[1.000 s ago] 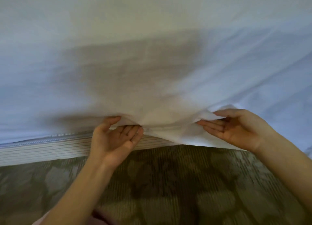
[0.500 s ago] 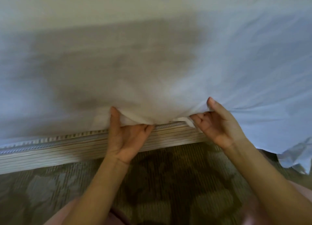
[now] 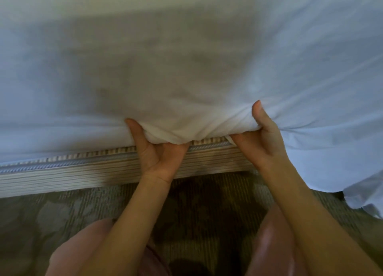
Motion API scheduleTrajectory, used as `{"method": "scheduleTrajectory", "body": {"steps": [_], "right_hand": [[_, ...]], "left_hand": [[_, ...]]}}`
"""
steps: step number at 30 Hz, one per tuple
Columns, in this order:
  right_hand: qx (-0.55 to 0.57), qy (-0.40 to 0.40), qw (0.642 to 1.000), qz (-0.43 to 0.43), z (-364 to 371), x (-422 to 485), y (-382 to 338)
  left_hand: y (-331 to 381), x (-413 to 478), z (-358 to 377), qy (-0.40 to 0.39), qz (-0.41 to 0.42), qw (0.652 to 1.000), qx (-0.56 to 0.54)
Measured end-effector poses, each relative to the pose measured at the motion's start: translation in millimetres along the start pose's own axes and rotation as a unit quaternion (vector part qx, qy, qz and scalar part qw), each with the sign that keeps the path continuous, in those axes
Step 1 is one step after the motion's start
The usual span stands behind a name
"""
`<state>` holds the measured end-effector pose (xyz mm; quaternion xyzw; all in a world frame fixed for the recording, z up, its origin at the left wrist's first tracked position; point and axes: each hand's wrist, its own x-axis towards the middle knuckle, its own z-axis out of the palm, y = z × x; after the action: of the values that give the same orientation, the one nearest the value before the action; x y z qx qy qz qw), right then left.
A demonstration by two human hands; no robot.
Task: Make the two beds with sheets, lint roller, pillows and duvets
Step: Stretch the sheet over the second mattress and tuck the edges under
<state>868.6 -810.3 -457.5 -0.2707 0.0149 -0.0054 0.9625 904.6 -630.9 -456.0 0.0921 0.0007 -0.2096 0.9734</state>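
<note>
Sheet (image 3: 207, 68) edge, hanging loose over open palms a second ago, is now bunched into a fold at the mattress edge, baring the striped bed base (image 3: 83, 172) beneath, a sign the tuck along this side is under way. Both the left hand (image 3: 159, 151) and the right hand (image 3: 263, 141) clutch the fold, thumbs on top, fingers wrapped under it. To the right, the sheet still drapes to the carpet (image 3: 207, 203).
</note>
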Motion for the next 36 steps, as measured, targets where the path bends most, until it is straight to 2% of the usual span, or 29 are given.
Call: {"method": "scheduleTrajectory", "body": {"steps": [5, 8, 12, 15, 19, 22, 25, 28, 31, 34, 36], "right_hand": [[-0.01, 0.057, 0.994, 0.094, -5, -8, -18], [-0.037, 0.084, 0.985, 0.148, -6, -17, -30], [-0.095, 0.098, 0.97, 0.202, -10, -32, -41], [-0.192, 0.125, 0.951, 0.209, -9, -46, -49], [-0.336, 0.193, 0.902, 0.189, -8, -61, -61], [-0.327, 0.241, 0.901, 0.15, -4, -70, -66], [-0.368, 0.237, 0.889, 0.134, 3, -75, -64], [-0.45, 0.235, 0.856, 0.095, 6, -74, -52], [-0.516, 0.248, 0.818, 0.056, 5, -67, -36], [-0.515, 0.257, 0.817, 0.044, 3, -56, -21], [-0.495, 0.261, 0.828, 0.039, 3, -51, -13]], "left_hand": [[0, -11, 17, 0.1, 0.006, 0.994, 0.04], [3, -19, 24, 0.146, -0.026, 0.988, 0.05], [15, -29, 33, 0.291, -0.079, 0.941, 0.153], [24, -44, 35, 0.34, -0.107, 0.911, 0.209], [11, -56, 38, 0.329, -0.191, 0.898, 0.22], [-6, -48, 41, 0.312, -0.217, 0.89, 0.25], [-12, -37, 36, 0.355, -0.172, 0.871, 0.293], [-10, -32, 26, 0.392, -0.123, 0.849, 0.332], [-4, -32, 21, 0.384, -0.119, 0.854, 0.331], [4, -35, 20, 0.362, -0.083, 0.86, 0.349], [7, -40, 16, 0.353, -0.026, 0.836, 0.419]]}}
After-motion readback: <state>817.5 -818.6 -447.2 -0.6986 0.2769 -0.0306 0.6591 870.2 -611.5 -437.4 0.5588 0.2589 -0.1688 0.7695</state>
